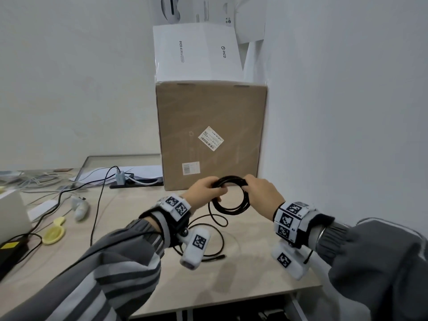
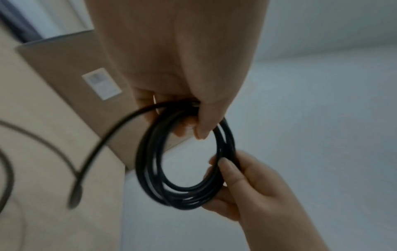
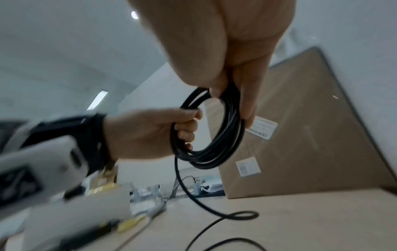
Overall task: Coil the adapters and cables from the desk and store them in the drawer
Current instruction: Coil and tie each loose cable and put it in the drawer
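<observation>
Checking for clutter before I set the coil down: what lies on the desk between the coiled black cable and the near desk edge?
In the head view, only the black cable's loose tail, looping across the desk.

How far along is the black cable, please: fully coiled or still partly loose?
Partly coiled. Left hand and right hand hold several loops of the black cable, while its tail trails over the desk.
</observation>
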`<state>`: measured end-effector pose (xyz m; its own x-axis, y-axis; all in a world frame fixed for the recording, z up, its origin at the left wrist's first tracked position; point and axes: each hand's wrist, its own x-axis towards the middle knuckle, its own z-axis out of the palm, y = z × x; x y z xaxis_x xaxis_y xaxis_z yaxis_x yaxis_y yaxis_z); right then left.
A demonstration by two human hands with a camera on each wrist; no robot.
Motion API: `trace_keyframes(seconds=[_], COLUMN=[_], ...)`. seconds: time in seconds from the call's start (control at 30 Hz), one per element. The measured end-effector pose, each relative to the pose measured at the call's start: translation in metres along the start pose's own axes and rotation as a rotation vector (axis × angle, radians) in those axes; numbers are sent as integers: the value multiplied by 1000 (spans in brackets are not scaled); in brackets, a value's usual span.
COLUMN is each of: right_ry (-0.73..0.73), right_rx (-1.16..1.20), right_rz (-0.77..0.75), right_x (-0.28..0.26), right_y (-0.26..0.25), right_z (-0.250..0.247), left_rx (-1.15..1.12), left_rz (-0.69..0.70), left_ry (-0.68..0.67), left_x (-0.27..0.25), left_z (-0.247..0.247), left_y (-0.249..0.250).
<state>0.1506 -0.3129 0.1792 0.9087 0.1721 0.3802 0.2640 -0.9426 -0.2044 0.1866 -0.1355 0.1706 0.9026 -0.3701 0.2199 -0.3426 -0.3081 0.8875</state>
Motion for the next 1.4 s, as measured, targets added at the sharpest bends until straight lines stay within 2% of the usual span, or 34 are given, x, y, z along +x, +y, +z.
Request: trace_keyframes(seconds=[0.1, 0.2, 0.3, 0.37, 0.43, 0.47, 0.53, 0.6, 0.67, 0.73, 0.83, 0.9, 1.0, 1.07, 1.13, 1.23, 1.33, 1.4], right_ry=[44, 66, 43, -113, -296, -335, -291, -224, -187, -175, -181, -111, 62, 189, 271, 309, 307, 293], right_rx=[202, 480, 900, 979, 752, 580, 362, 279, 143, 87, 263, 384, 593, 766, 980, 1364, 1646, 1719], right_rz=[160, 282, 444, 458, 347, 254, 91, -50, -99, -110, -122, -75, 81, 228, 389, 552, 602, 596], right_x=[-3, -6, -11, -14, -16, -16, -15, -11, -4, -1, -2, -4, -5, -4, -3, -1, 2, 4], right_y=[4, 1, -5, -5, 2, 5, 11, 9, 8, 10, 12, 10, 9, 10, 11, 6, -1, -6], right_z=[12, 29, 40, 44, 40, 35, 23, 12, 5, 0, -5, -5, 5, 14, 21, 27, 31, 35], left_rx=[-338, -499, -521, -401, -164, -22, 236, 428, 513, 505, 417, 244, -34, -238, -385, -472, -465, -476], left_rz=[-86, -119, -99, -116, -117, -104, -57, -11, 5, 9, 11, 13, 8, -44, -112, -209, -180, -157], left_ry=[52, 72, 64, 55, 38, 24, -26, -110, -184, -240, -267, -200, -14, 28, -12, -125, -210, -164], left_x=[-6, -5, -3, -5, -6, -6, -5, -4, -2, -2, 0, 4, 8, 7, 6, 4, 5, 8], left_z=[13, 19, 16, 13, 9, 7, 4, 3, 2, -1, -6, -5, -3, 2, 8, 16, 24, 31], left_y=[-17, -16, -6, -1, 5, 9, 17, 27, 35, 39, 34, 26, 5, -9, -20, -25, -24, -18])
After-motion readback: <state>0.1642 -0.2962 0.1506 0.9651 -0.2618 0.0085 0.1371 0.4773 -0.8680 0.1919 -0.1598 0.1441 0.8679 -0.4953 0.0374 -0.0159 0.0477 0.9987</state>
